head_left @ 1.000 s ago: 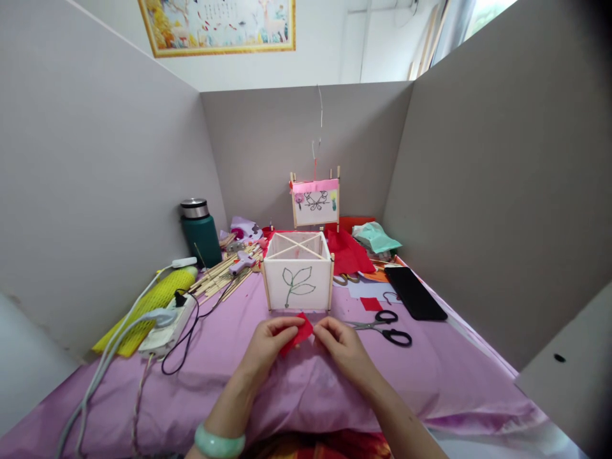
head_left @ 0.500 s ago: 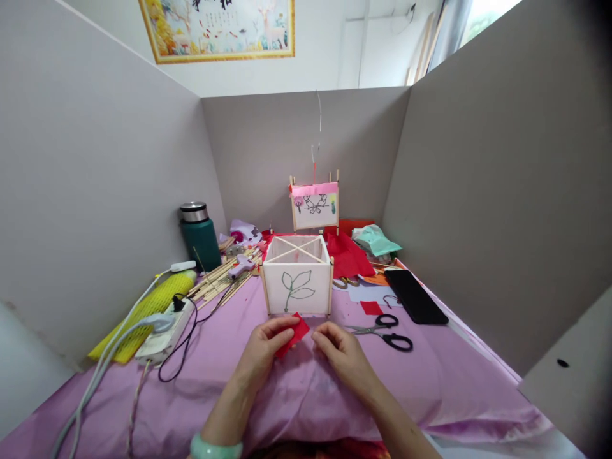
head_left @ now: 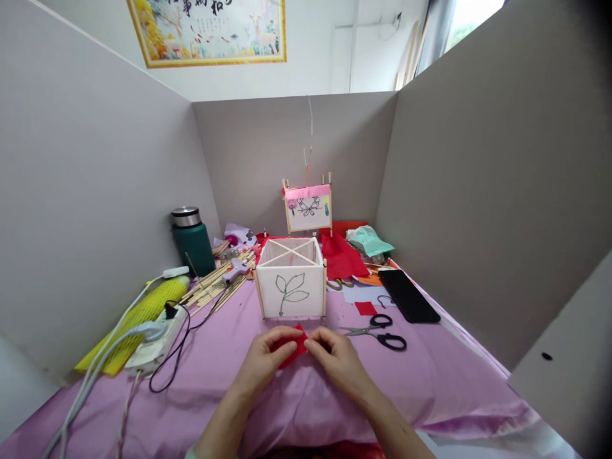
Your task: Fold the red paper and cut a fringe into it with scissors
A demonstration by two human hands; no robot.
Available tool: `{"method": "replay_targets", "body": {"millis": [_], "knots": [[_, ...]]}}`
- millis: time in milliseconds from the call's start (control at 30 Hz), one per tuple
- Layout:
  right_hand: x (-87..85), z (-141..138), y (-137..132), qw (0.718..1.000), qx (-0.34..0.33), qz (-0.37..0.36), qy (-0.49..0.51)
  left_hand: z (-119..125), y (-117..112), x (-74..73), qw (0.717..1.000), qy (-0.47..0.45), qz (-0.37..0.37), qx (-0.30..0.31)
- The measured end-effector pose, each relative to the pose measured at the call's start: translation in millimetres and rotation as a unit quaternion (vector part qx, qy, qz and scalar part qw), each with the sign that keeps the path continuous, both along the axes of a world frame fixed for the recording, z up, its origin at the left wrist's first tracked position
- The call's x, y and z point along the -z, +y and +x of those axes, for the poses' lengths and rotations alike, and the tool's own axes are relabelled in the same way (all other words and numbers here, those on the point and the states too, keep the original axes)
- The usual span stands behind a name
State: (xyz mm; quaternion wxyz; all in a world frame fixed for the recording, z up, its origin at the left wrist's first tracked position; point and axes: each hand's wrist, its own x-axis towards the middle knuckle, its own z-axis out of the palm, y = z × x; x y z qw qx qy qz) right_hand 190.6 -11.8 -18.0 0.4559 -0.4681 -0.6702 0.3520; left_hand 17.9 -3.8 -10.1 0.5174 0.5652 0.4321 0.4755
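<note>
A small red piece of paper or cloth is pinched between the thumb and fingers of my left hand. The fingertips of my right hand close on its right edge. Just beyond both hands stands a white box-shaped lantern with a wooden stick frame, crossed sticks on top and a green leaf drawing on its front. Black-handled scissors lie right of my right hand with their blades slightly apart. Another red square rests behind the scissors.
At the back hangs a smaller decorated lantern on a wire. A green bottle, wooden sticks, a lilac glue gun and a power strip with cables are at left. A black phone lies right. Grey panels enclose the table.
My right hand has moved in from beside the red piece to pinch its right edge. My left hand keeps its hold. The view has shifted slightly.
</note>
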Motion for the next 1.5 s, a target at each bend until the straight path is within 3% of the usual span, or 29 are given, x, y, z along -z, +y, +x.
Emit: {"method": "replay_targets", "body": {"millis": [133, 233, 400, 467, 567, 700, 833, 933, 1033, 1100, 1167, 1267, 1367, 1500], "knots": [[-1.1, -2, -1, 1.0, 0.002, 0.01, -0.018, -1, 1, 1.0, 1.0, 0.01, 0.002, -0.003], [-6.3, 13, -3, 0.999, 0.022, 0.023, -0.04, -1, 1, 0.6, 1.0, 0.02, -0.003, -0.015], [-11.3, 91, -2, 0.983, 0.129, 0.066, -0.115, -2, 1, 1.2, 0.999, 0.008, -0.031, -0.021], [-8.6, 124, -1, 0.96, 0.152, 0.079, -0.223, -3, 1, 1.7, 0.999, -0.007, -0.04, -0.022], [-6.2, 152, 0, 0.921, 0.106, 0.079, -0.367, -3, 0, 2.0, 0.998, -0.024, -0.05, -0.022], [-16.5, 152, 2, 0.88, 0.09, 0.04, -0.464, -4, 0, 2.7, 0.998, -0.038, -0.052, -0.017], [-28.7, 142, 3, 0.877, 0.03, 0.01, -0.48, -4, 1, 4.1, 0.996, -0.057, -0.061, -0.021], [-31.2, 142, -6, 0.891, 0.001, 0.015, -0.454, -4, 1, 3.8, 0.995, -0.069, -0.063, -0.022], [-31.9, 143, -20, 0.929, -0.013, -0.006, -0.369, -3, 1, 2.5, 0.996, -0.068, -0.061, -0.023], [-31.4, 138, -29, 0.968, -0.044, -0.053, -0.24, -3, 1, 2.2, 0.996, -0.069, -0.059, -0.024], [-28.5, 125, -36, 0.987, -0.092, -0.112, -0.071, -3, 1, 2.7, 0.996, -0.073, -0.053, -0.026], [-19.6, 97, -36, 0.96, -0.129, -0.218, 0.119, -4, 1, 4.6, 0.996, -0.076, -0.048, -0.021], [-12.5, 71, -31, 0.924, -0.14, -0.258, 0.245, -5, 1, 5.9, 0.996, -0.078, -0.047, -0.02], [-16.3, 56, -27, 0.941, -0.148, -0.222, 0.207, -4, 1, 5.8, 0.995, -0.087, -0.046, -0.027]]}}
